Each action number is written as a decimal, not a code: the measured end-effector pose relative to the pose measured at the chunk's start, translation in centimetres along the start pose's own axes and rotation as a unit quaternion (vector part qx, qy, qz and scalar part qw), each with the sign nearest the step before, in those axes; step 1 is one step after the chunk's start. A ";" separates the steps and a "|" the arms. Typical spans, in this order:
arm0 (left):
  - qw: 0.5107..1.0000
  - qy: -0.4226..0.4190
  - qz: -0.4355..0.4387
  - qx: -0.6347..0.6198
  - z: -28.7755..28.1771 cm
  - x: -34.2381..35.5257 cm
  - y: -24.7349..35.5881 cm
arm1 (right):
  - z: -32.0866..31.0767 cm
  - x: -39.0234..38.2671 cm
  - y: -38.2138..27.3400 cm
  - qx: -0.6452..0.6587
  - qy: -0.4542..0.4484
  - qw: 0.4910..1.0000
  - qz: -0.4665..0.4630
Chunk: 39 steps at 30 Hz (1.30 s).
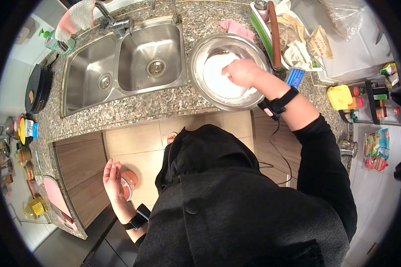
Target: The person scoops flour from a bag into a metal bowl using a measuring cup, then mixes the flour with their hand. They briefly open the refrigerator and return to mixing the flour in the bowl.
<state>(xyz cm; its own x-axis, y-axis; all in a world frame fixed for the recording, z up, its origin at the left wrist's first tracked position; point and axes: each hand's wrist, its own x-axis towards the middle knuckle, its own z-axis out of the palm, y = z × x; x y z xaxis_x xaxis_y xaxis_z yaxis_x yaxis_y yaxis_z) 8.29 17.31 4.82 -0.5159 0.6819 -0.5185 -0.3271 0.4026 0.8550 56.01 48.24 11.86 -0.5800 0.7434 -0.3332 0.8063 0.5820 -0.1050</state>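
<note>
A wide steel bowl (196, 84) sits on the granite counter to the right of the sink, with white powder (216, 71) that looks like flour in its bottom. My right hand (244, 73) is over the bowl, its fingers curled together close to the powder. Whatever they might hold is hidden beneath the hand. Away from the counter, my left hand (113, 180) hangs low on the left with its fingers loosely stretched and nothing in them. An orange bucket (130, 180) stands on the floor beyond that hand.
Left of the bowl is a double steel sink (120, 91) with a faucet (118, 26). A pink cloth (237, 29) lies behind the bowl. A long brown rod (275, 35) rests along a filled tray on the right, near a blue packet (295, 77). A pink cutting board (58, 196) lies at left.
</note>
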 end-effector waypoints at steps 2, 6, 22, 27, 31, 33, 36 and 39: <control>1.000 0.004 -0.005 0.005 0.1 0.0 -0.2 | -1.1 -0.3 -0.5 0.008 0.074 0.996 0.045; 1.000 0.013 -0.002 0.008 0.6 0.2 -0.3 | -1.3 -0.7 -1.2 0.070 0.176 0.978 0.090; 0.998 0.033 -0.055 0.010 -0.9 0.2 -2.8 | 0.5 -1.1 0.2 0.047 -0.034 0.998 0.030; 0.998 0.037 -0.055 0.011 -3.9 1.3 -4.9 | 0.6 -1.1 -1.4 0.087 0.203 0.975 0.030; 0.997 0.064 -0.049 0.006 -6.6 2.2 -5.2 | 0.4 -1.4 -2.7 0.046 0.177 0.983 0.007; 0.995 0.063 -0.080 0.007 -8.3 3.1 -5.2 | 0.2 -1.4 -2.9 0.037 0.168 0.984 0.044; 0.994 0.079 -0.080 -0.003 -12.0 5.8 -5.0 | 0.0 -1.3 -2.9 0.161 0.213 0.952 0.151; 0.990 0.090 -0.091 -0.065 -17.9 9.4 -5.0 | -0.8 -0.3 -3.6 0.035 0.162 0.978 0.123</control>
<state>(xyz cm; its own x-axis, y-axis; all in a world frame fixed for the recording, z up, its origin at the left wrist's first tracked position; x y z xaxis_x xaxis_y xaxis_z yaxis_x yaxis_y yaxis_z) -9.07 10.77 -4.62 -0.5673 0.4807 -0.6687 -0.5207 0.4197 0.7434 53.18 46.22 13.11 -0.3651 0.9300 -0.0425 0.9252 0.3573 -0.1279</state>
